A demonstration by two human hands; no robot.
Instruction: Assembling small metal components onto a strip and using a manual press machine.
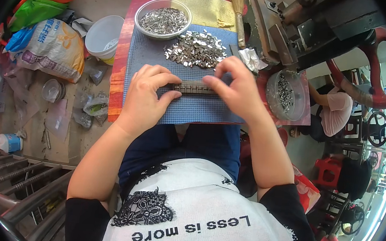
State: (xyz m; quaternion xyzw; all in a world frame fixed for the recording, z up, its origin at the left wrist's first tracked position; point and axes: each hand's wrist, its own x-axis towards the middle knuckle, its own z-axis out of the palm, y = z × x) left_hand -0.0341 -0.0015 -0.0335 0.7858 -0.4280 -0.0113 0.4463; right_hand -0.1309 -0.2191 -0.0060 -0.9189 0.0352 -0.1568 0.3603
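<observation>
A narrow slotted metal bar (pixel 193 88) lies crosswise over the blue ribbed mat (pixel 175 109), a row of small pieces or notches along it. At its left end my left hand (pixel 145 92) is closed, thumb below and fingertips above. My right hand (pixel 239 88) holds the right end, its thumb along the bar and its index finger bent above; its other fingers are hidden. Just beyond the bar spreads a loose pile of small silvery and dark metal pieces (pixel 197 50). Behind the pile, to the left, a clear round bowl (pixel 138 18) holds many thin metal pieces.
A yellow mat (pixel 193 2) and a brush (pixel 238 13) lie at the table's far side. At right stands a heavy press-like machine (pixel 322 35) with a red curved handle; below it sits a tub of metal parts (pixel 292 104). A white bucket (pixel 99 37) and sacks (pixel 53 49) fill the left.
</observation>
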